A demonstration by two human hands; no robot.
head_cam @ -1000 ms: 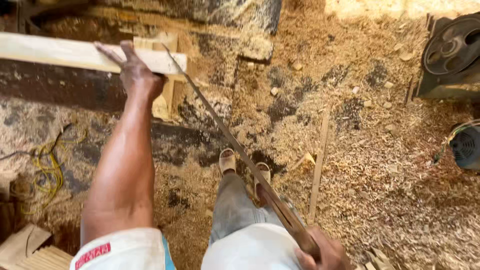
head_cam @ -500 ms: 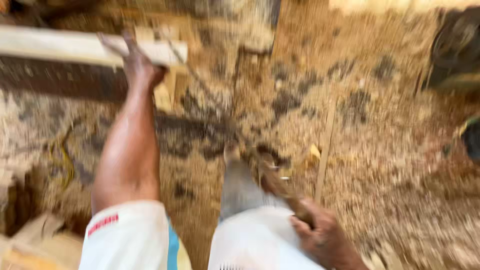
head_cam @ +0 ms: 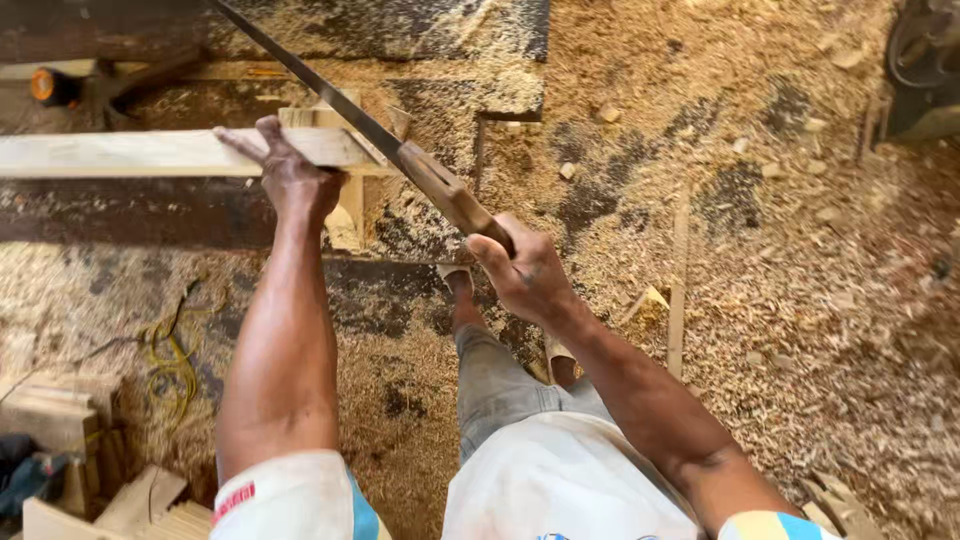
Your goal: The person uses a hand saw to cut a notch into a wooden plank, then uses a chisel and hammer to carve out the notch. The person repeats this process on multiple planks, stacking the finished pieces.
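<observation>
Saw gripped in right fingers, blade beside spread left fingers pressing plank; offcut still attached.

We had the left arm stretched fwd, nearly straight, elbow low in view; the left hand lay palm down w/ fingers spread, thumb pointing left, wrist bent a little; the right arm came in from the lower right, forearm angled up & left, elbow bent; the right hand was closed in a firm fist-like grip, knuckles up, index finger extended fwd along what it held; hands well apart.
</observation>
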